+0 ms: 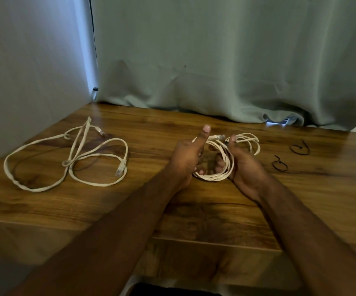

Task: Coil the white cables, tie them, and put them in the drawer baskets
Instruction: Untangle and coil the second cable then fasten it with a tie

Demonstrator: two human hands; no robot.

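Both my hands hold a partly coiled white cable [222, 165] over the middle of the wooden table [130, 210]. My left hand [186, 159] grips the coil's left side, thumb pointing up. On the coil's right side is my right hand [244, 165], fingers curled round the loops. The cable's plug [217, 137] sticks out at the top between my thumbs, and loose loops trail to the right. A second white cable [66, 159] lies uncoiled on the left of the table.
Two black ties [300, 148] [280, 165] lie on the table to the right of my hands. A grey-green curtain [226, 60] hangs behind the table's far edge, and a pale wall [27, 71] stands at the left.
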